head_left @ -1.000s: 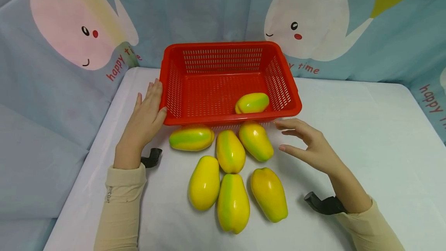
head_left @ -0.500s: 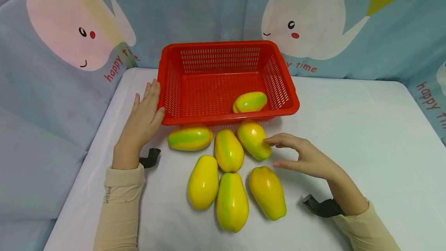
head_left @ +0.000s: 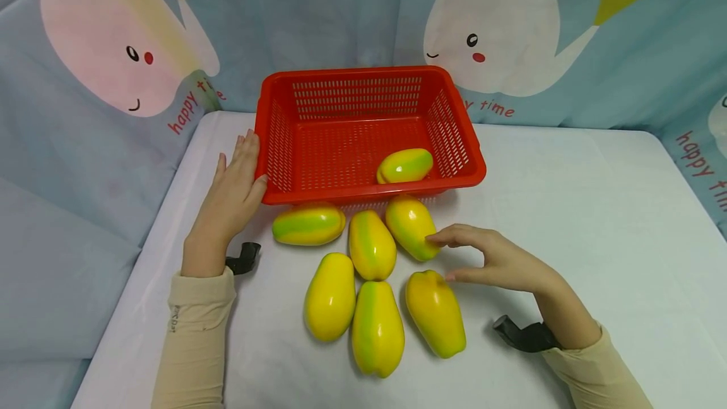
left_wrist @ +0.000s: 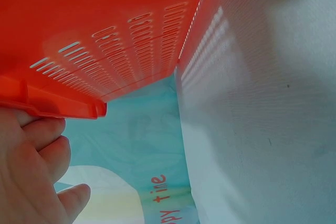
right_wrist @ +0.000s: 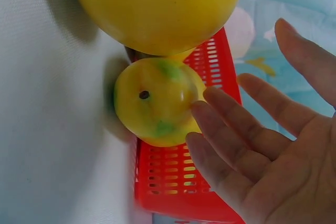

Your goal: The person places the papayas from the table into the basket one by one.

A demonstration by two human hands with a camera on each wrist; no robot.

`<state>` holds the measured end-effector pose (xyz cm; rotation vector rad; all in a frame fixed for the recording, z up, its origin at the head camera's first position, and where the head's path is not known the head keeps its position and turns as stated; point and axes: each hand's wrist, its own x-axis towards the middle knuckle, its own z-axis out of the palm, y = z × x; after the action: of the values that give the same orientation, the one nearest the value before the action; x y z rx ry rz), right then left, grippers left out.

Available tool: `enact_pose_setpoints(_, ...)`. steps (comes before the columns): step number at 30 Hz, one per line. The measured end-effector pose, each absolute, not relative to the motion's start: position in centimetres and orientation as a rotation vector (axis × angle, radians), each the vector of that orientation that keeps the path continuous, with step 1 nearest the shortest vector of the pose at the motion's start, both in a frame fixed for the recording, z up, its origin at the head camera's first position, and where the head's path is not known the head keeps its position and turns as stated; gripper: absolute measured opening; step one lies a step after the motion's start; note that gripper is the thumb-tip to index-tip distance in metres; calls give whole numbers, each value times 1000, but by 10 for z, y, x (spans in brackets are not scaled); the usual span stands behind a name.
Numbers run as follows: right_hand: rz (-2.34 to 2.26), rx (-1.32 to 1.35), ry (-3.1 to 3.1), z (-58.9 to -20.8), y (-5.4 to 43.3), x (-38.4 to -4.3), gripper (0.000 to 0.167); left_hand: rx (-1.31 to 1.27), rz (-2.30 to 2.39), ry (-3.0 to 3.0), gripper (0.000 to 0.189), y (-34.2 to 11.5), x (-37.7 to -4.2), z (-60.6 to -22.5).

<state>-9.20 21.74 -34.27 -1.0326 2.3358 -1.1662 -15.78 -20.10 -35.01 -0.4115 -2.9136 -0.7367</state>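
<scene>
A red plastic basket [head_left: 352,194] stands at the back of the table, with one yellow-green papaya [head_left: 405,166] inside. My left hand [head_left: 230,191] lies against its left side, fingers straight; in the left wrist view the fingers [left_wrist: 52,148] meet the rim from below. My right hand [head_left: 500,260] hovers to the right of the loose papayas, relaxed and holding nothing. Its fingertips are right at the lower end of the back right papaya [head_left: 411,226], while the thumb is near the top of the front right papaya [head_left: 435,314]. The right wrist view shows its spread fingers beside a papaya [right_wrist: 157,103].
Several other papayas lie in front of the basket: one sideways [head_left: 309,225], one in the middle [head_left: 372,245], and two nearer papayas [head_left: 330,298] [head_left: 378,330]. A white cloth [head_left: 568,207] covers the table. Behind hangs a blue curtain [head_left: 341,11] with whale prints.
My right hand has moved from the basket's front right corner towards me and slightly left, to the papayas on the right. My left hand stays at the basket.
</scene>
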Motion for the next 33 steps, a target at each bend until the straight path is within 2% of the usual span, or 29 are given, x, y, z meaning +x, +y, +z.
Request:
enact_pose_setpoints(6,-1127,-1044,2281,-342,216,-91,46,-413,-732,-2912,64,-201,-158,-350)
enact_pose_setpoints(16,-1070,-1092,2177,-345,213,-88,53,-410,-730,-2921,64,-201,-158,-350)
enact_pose_setpoints(33,-982,-1006,2106,-344,205,-84,56,-419,-733,-2913,64,-202,-158,-350)
